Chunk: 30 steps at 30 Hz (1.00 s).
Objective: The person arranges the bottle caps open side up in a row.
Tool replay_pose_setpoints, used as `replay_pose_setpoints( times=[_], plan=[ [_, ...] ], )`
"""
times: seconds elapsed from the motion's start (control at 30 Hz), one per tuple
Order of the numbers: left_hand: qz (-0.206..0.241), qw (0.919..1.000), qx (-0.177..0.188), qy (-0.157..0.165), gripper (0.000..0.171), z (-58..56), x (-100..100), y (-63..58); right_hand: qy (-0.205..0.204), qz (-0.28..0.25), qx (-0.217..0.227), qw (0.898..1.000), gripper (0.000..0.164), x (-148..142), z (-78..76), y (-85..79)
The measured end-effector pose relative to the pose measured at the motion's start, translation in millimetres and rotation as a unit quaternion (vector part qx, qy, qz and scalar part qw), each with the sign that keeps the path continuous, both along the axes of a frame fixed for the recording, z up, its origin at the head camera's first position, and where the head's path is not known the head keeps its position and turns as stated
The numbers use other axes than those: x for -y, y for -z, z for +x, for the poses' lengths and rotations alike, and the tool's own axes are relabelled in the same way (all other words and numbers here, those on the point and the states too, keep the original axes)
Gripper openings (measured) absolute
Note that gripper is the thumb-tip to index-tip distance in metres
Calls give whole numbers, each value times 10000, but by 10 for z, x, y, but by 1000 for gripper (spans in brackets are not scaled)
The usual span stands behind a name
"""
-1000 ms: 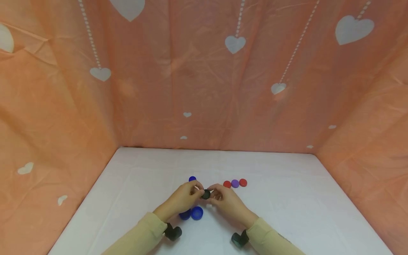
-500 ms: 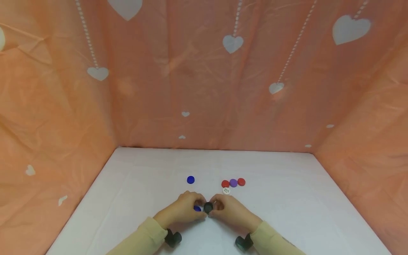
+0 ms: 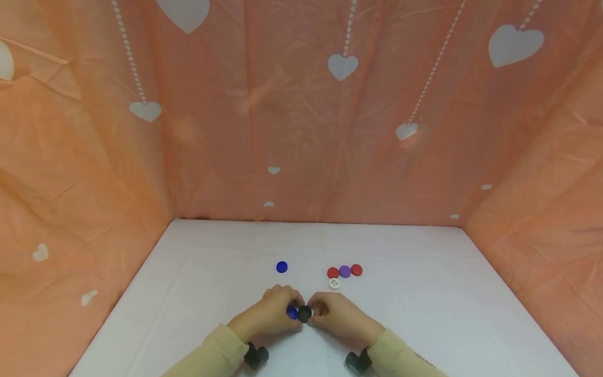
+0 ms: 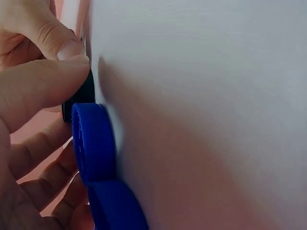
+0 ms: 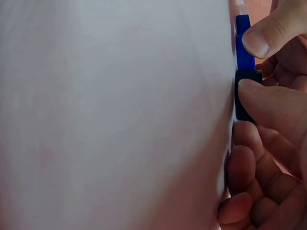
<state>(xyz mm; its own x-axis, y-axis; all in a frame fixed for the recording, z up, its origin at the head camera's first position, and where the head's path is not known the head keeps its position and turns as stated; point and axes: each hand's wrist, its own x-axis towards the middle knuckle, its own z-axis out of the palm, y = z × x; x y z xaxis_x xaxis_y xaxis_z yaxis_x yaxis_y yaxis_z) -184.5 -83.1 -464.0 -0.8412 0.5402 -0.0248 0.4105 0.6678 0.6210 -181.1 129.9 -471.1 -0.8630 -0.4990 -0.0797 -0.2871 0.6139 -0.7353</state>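
Note:
A black bottle cap [image 3: 304, 314] stands on the white table between my two hands, against a blue bottle cap [image 3: 292, 312]. My right hand [image 3: 346, 314] pinches the black cap, its thumb [image 5: 261, 98] pressed along the side. From the other side my left hand [image 3: 272, 310] arches over the blue cap, thumb and forefinger reaching the black cap's edges. Another blue cap [image 4: 117, 206] follows in line, hidden under the left hand in the head view. The thumbs come close together.
Farther back lie a single blue cap [image 3: 281, 267], a red cap [image 3: 333, 273], a purple cap [image 3: 345, 271], another red cap [image 3: 356, 269] and a white cap [image 3: 334, 283]. Black wrist cameras [image 3: 256, 357] hang below the sleeves. Orange cloth [image 3: 301, 131] with hearts encloses the table [image 3: 400, 251].
Both hands have come toward the person, bringing the black cap down beside the blue cap. The far blue cap and the white cap, covered by the hands before, now show.

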Motion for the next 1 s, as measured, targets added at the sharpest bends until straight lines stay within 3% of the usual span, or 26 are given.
replay_pose_setpoints(
  times=[0.13, 0.3, 0.43, 0.57, 0.67, 0.8, 0.9, 1.0],
  plan=[
    [97, 9996, 252, -94, 41, -36, 46, -51, 39, 128, 114, 9998, 19, 0, -24, -30],
    [725, 9950, 608, -315, 45, -188, 196, -150, 192, 140, 253, 9994, 23, 42, -171, -113],
    [1368, 9842, 882, -696, 45, -380, 341, -171, 241, -280, 210, 9991, 29, 164, -388, -139],
    [1842, 9671, 1231, -1252, 48, -609, 439, -132, 473, -792, 454, 9947, 36, 315, -594, -149],
    [1838, 9577, 1533, -1599, 52, -741, 483, -93, 703, -1007, 688, 9900, 40, 411, -720, -127],
    [1632, 9509, 1884, -1833, 53, -849, 518, -51, 970, -1097, 984, 9843, 41, 498, -855, -65],
    [1454, 9495, 2044, -1883, 50, -907, 530, -53, 1110, -1083, 1137, 9813, 38, 543, -927, -46],
    [1243, 9542, 2044, -1795, 47, -962, 530, -87, 1258, -946, 1282, 9792, 35, 571, -975, -73]
  ],
)
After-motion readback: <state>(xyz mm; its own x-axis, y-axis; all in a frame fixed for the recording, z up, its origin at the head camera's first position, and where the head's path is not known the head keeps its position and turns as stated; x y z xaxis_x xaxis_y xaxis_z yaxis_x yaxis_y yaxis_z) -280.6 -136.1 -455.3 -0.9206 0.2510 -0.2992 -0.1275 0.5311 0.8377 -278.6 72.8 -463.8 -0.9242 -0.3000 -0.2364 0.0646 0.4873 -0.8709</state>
